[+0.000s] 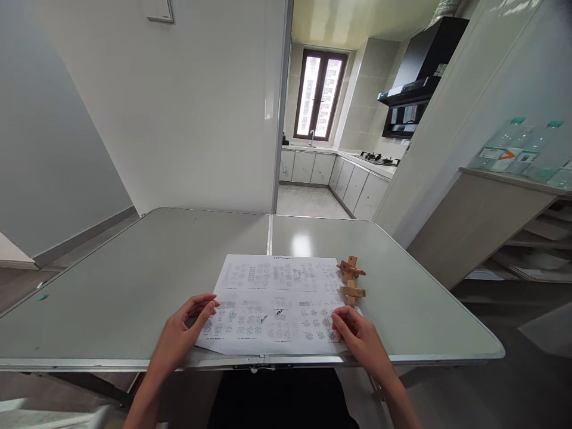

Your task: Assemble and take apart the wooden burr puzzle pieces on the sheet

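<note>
A white sheet of printed diagrams (277,298) lies flat near the front edge of the grey folding table (134,286). My left hand (185,328) rests on the sheet's left edge, fingers curled loosely with the tips on the paper. At the sheet's lower right corner my right hand (360,336) lies with bent fingers touching the paper. A small wooden interlocking puzzle (351,279) stands on the sheet's right edge, just beyond my right hand and not touched by it.
A seam (269,233) runs down the table's middle. A wooden shelf unit (491,226) with plastic bottles (522,149) on top stands to the right. Behind the table is a white wall and a doorway to a kitchen (322,167).
</note>
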The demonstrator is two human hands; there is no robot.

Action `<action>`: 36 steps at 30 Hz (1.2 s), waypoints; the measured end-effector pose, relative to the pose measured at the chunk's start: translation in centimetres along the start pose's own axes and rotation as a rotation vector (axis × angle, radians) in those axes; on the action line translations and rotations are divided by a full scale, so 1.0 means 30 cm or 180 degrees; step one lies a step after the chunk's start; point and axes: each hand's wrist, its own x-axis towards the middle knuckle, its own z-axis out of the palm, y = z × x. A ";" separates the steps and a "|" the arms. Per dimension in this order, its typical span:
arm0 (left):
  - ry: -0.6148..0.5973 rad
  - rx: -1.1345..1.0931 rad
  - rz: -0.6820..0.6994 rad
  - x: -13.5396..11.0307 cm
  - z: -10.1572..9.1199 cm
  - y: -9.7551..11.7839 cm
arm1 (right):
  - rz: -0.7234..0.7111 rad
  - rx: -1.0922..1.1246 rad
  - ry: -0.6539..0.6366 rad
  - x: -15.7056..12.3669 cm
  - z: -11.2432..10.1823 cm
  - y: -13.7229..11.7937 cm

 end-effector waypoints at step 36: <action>-0.0018 -0.0069 -0.0058 -0.011 0.003 0.019 | 0.0041 -0.0014 -0.0043 0.000 -0.003 0.018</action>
